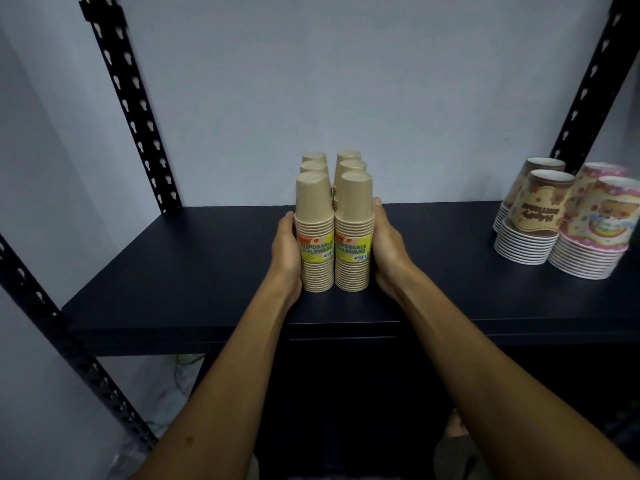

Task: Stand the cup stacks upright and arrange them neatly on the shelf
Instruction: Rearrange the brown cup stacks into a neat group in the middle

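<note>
Several tan paper cup stacks stand upright in two rows at the middle of the dark shelf [173, 258]. The front left stack [314, 230] and front right stack [354, 233] touch each other, and each carries a yellow and orange "Disposable Tableware" label. My left hand [285, 251] lies flat against the outer side of the front left stack. My right hand [388, 244] presses the outer side of the front right stack. The two hands squeeze the pair together. The rear stacks [349, 161] show only their tops.
At the right end of the shelf stand printed party cup stacks, two brown ones [533, 216] and two pink ones [595, 230]. Black slotted uprights [138, 109] frame the rack on both sides. A pale wall is close behind the shelf.
</note>
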